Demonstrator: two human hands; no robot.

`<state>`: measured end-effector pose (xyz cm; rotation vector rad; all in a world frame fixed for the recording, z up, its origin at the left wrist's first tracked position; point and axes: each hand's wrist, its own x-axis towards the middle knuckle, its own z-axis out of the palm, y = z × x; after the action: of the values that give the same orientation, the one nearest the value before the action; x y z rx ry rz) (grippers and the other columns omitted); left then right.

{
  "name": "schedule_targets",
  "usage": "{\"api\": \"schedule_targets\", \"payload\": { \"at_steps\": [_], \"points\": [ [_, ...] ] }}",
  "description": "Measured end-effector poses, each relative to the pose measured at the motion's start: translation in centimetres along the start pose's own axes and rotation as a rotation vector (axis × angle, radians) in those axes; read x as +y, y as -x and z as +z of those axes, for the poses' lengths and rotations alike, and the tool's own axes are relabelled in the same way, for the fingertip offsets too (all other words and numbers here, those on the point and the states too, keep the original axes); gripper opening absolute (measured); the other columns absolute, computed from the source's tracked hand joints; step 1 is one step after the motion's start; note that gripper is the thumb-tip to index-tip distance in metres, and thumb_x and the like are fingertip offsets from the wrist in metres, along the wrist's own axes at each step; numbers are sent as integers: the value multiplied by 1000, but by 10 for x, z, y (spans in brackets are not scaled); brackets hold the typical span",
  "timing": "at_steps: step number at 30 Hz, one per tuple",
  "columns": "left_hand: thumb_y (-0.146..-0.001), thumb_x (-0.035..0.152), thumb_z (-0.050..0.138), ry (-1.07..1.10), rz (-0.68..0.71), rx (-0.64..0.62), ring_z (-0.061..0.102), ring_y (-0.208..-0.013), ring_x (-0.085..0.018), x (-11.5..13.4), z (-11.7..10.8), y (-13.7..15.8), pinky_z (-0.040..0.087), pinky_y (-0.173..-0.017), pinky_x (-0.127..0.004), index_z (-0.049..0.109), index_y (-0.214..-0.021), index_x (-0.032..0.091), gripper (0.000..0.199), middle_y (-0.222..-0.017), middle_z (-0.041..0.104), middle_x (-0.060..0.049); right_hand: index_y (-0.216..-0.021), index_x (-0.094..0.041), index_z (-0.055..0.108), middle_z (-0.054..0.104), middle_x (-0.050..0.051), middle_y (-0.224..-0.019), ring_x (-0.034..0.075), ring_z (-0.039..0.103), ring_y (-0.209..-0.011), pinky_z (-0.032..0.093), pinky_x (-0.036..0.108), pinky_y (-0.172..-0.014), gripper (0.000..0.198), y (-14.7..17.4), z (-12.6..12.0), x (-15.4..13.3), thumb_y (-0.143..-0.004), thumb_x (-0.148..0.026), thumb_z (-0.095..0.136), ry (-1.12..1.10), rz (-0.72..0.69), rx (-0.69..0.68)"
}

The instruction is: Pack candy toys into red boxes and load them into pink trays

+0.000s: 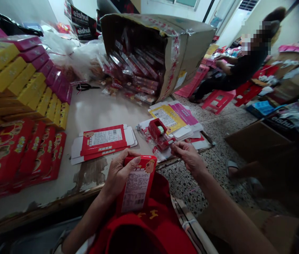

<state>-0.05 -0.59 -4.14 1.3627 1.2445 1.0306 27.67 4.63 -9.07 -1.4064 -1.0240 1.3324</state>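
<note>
My left hand grips a small red carton by its upper left side, thumb across the front. The carton stands tilted above my lap, its white printed text panel facing me. At the table's edge, my right hand is closed in a pinch at the front end of a red tape dispenser. Whatever lies between those fingertips is too small to make out. The dispenser holds a pale roll and rests on clear plastic packaging. Flat red carton blanks lie left of it.
Yellow boxes, magenta boxes and red cartons are stacked at left. Behind, a large cardboard box on its side spills wrapped packets. Scissors lie nearby. Yellow blanks lie right. Another person sits beyond.
</note>
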Motion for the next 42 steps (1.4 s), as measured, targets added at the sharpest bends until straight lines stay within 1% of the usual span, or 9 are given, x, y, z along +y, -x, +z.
{"api": "schedule_targets", "payload": {
  "at_steps": [4, 8, 16, 21, 28, 33, 36, 39, 42],
  "points": [
    [-91, 50, 69, 56, -68, -59, 54, -60, -12, -6, 7, -13, 41, -56, -22, 62, -92, 19, 32, -73, 64, 2, -70, -16, 65, 62, 0, -63, 12, 49, -59, 36, 28, -58, 52, 5, -18, -15, -68, -64, 84, 259, -141, 32],
    [-91, 57, 67, 88, -61, -83, 51, -59, -11, -13, 18, -28, 39, -55, -21, 58, -85, 18, 40, -70, 60, 3, -81, -17, 73, 67, 1, -71, 13, 54, -65, 40, 27, -61, 30, 28, -21, -70, -87, -46, 74, 503, -302, -310],
    [-91, 86, 36, 31, -3, -143, 56, -61, -16, -16, 29, -34, 43, -57, -27, 68, -86, 15, 79, -70, 64, -4, -76, -21, 78, 70, -2, -67, 10, 57, -61, 37, 25, -62, 18, 17, 43, -131, -86, -13, 66, 1134, -636, -787],
    [-84, 70, 69, 91, 50, -168, 58, -65, -14, -23, 29, -34, 44, -60, -23, 64, -87, 16, 55, -76, 67, -1, -60, -20, 72, 62, 0, -54, 10, 45, -50, 32, 28, -56, 21, 15, 73, -134, -78, -11, 67, 1323, -676, -776],
    [-76, 43, 87, 171, 63, -219, 65, -77, -16, -16, 24, -20, 50, -71, -26, 64, -92, 14, 41, -88, 72, -7, -55, -21, 65, 55, -3, -48, 8, 42, -46, 25, 27, -49, 21, 4, 76, -130, -67, -10, 78, 1164, -482, -801],
    [-56, 32, 99, 278, 0, -311, 67, -79, -17, -7, 15, 1, 54, -70, -28, 60, -99, 21, 59, -94, 72, -4, -77, -25, 61, 58, -4, -58, 12, 47, -47, 29, 27, -46, 44, -3, 66, -94, -53, -36, 96, 612, 39, -846],
    [-58, 30, 98, 289, 10, -343, 71, -84, -20, 9, -3, 14, 56, -70, -29, 58, -101, 23, 59, -98, 73, -4, -88, -28, 65, 64, 4, -68, 18, 57, -55, 36, 32, -53, 38, -1, 64, -70, -70, -53, 87, 412, 265, -932],
    [-72, 29, 90, -9, 178, -283, 74, -91, -22, 53, -40, 43, 60, -81, -31, 64, -109, 21, 46, -103, 76, -6, -92, -31, 63, 69, 11, -76, 21, 61, -60, 40, 38, -60, 42, -1, 59, -59, -79, -69, 75, 344, 290, -872],
    [-89, 18, 74, -608, 481, 74, 73, -108, -22, 98, -93, 78, 54, -104, -34, 72, -117, 25, 28, -114, 77, -5, -97, -36, 64, 71, 15, -84, 23, 63, -67, 45, 42, -67, 36, -3, 57, -52, -83, -69, 70, 279, 232, -871]
  ]
}}
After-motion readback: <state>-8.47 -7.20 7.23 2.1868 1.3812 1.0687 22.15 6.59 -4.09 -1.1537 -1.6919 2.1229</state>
